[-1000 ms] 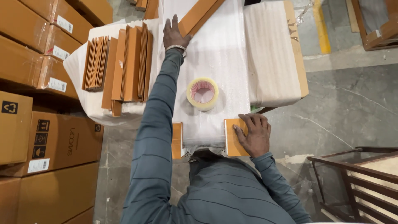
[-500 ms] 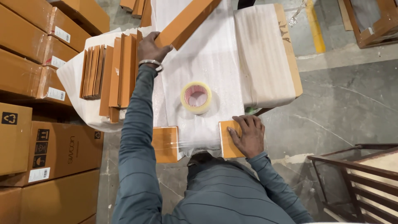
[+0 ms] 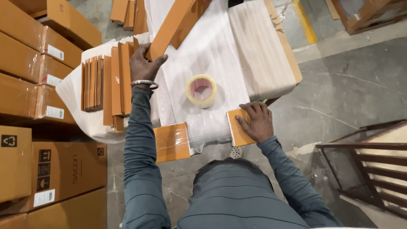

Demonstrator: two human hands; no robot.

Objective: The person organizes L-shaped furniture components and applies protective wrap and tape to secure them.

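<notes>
1. On the foam-wrapped worktop (image 3: pixel 220 55) in front of me, my left hand (image 3: pixel 143 65) is stretched out and curled around the near end of a long orange board (image 3: pixel 169 27); the board slants up and away toward the top of the view, and a second orange board (image 3: pixel 190 19) lies close beside it.
2. I judge the grip sits at the end so the board can be swung with one arm; thumb and fingers are wrapped on it, not spread.
3. My right hand (image 3: pixel 254 121) lies flat, fingers pressed together and palm down, on the right orange end (image 3: pixel 237 129) of a wrapped bundle at the near edge, probably pinning it steady.
4. The bundle's left orange end (image 3: pixel 171 142) sticks out past the clear film (image 3: pixel 207 129), untouched.
5. A roll of clear tape (image 3: pixel 201 90) sits on the foam between my two hands, within easy reach of either.
6. A row of boards standing on edge (image 3: pixel 114 87) waits just left of my left wrist, apparently sorted; I can't tell exactly how many.
7. Stacked brown cartons (image 3: pixel 38 63) line the far left, well apart from the hands.
</notes>
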